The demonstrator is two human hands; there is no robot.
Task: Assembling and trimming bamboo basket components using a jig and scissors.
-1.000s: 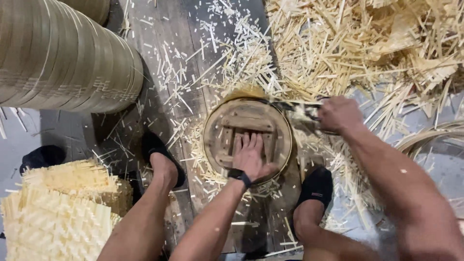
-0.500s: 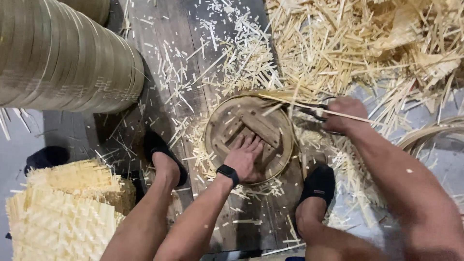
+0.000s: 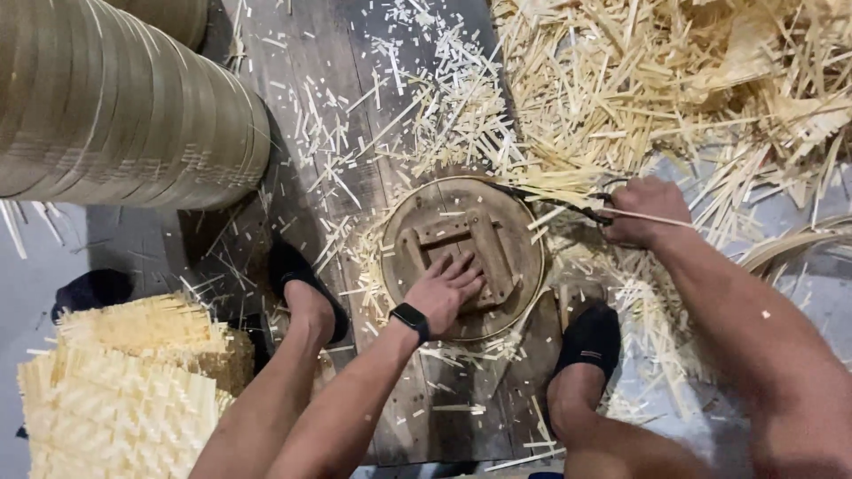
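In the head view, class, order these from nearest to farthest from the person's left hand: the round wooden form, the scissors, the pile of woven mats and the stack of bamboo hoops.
1. Round wooden form: directly under the left hand, touching it.
2. Scissors: at the form's upper right rim, in the right hand.
3. Stack of bamboo hoops: upper left.
4. Pile of woven mats: lower left, about as far off; too close to call.

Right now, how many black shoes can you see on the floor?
3. One black shoe is on the person's foot left of the round bamboo frame, one is on the foot below right of it, and a loose one lies far left. Others may be hidden.
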